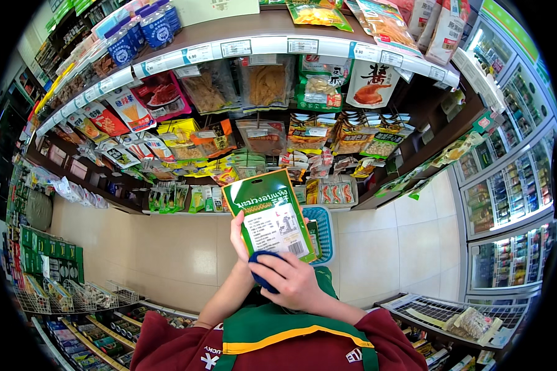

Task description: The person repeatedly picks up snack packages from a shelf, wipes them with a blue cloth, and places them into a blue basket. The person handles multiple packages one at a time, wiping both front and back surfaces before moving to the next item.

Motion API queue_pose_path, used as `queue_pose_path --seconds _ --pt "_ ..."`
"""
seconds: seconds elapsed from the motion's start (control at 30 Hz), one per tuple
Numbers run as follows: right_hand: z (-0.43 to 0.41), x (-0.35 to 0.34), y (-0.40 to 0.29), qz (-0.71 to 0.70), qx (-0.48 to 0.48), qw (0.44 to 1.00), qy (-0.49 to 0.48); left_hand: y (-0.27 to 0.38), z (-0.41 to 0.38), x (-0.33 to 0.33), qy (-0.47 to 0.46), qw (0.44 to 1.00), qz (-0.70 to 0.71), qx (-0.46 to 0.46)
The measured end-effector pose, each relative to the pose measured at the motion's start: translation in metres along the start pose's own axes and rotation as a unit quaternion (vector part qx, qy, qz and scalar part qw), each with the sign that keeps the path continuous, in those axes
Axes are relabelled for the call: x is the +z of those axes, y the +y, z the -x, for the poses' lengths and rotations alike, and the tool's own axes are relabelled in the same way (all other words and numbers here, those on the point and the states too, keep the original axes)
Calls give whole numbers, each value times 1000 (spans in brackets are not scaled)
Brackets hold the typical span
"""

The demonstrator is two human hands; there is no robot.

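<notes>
My left hand (238,236) grips a green snack pouch (269,218) with an orange edge and a white printed panel on the side facing me. The fingers of that hand reach behind the pouch, and some tips show at its right edge. My right hand (285,280) holds a bunched dark blue cloth (265,269) against the pouch's lower left part. Behind the pouch, partly hidden, a light blue plastic basket (329,232) stands low down with at least one green package (314,236) in it.
A shelf unit with a price-label rail (301,45) and hanging snack bags (311,132) rises ahead. Glass-door drink coolers (508,199) line the right side. Wire baskets (81,297) jut out at the lower left, and a wire rack (445,315) holding packages is at the lower right.
</notes>
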State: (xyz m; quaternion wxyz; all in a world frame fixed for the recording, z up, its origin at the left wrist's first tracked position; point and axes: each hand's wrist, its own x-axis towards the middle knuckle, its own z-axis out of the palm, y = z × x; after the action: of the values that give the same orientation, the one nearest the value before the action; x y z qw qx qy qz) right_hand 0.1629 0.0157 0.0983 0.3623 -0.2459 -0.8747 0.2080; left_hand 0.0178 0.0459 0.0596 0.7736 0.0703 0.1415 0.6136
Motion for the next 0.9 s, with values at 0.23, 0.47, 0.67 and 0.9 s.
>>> queue_pose_path --seconds 0.23,0.47,0.67,0.9 --pt "26 -7 10 -28 -27 997 -66 -1 1 -5 -22 998 53 -28" --pt "45 -23 37 50 35 998 -8 5 4 4 -2 1000 29 -3" --pt "47 -26 59 77 99 991 45 5 5 4 20 1000 -3 18" --pt "27 -10 45 15 63 996 59 7 3 -5 -9 1000 -27 12"
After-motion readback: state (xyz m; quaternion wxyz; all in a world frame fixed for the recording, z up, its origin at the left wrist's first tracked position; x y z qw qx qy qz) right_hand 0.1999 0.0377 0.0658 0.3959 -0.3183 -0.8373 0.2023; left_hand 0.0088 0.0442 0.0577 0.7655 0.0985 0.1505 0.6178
